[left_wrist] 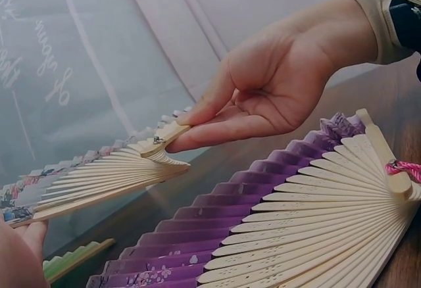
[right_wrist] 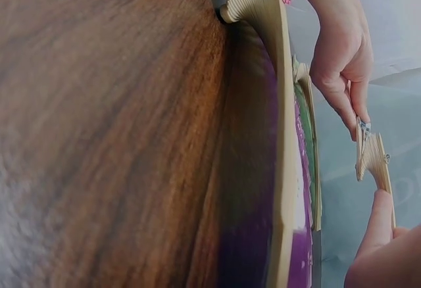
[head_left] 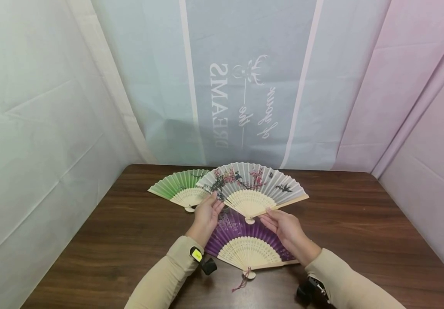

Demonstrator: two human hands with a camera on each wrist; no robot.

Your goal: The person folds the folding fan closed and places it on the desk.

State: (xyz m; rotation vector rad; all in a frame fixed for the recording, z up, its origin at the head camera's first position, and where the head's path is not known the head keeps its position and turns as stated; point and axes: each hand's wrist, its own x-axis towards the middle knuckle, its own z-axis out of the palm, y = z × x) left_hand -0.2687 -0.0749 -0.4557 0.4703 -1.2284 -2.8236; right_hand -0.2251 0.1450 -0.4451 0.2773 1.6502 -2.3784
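Observation:
A white folding fan (head_left: 249, 201) with pink blossoms and dark birds is spread open above the table, its pale wooden ribs converging toward me. My left hand (head_left: 205, 218) pinches its left edge, while my right hand (head_left: 287, 229) pinches the wooden guard on the right. In the left wrist view, the thumb and fingers of the right hand (left_wrist: 283, 81) meet on the white fan (left_wrist: 108, 176) near its pivot. Nearer me lies a spread purple folding fan (head_left: 250, 253) with a pink tassel, partly covered by the white fan and both forearms.
A spread green folding fan (head_left: 175, 186) lies at the back left, its right part hidden behind the white fan. The dark wooden table (head_left: 129, 240) meets a printed cloth backdrop (head_left: 245, 107) behind, with pale cloth walls (head_left: 44, 107) on both sides.

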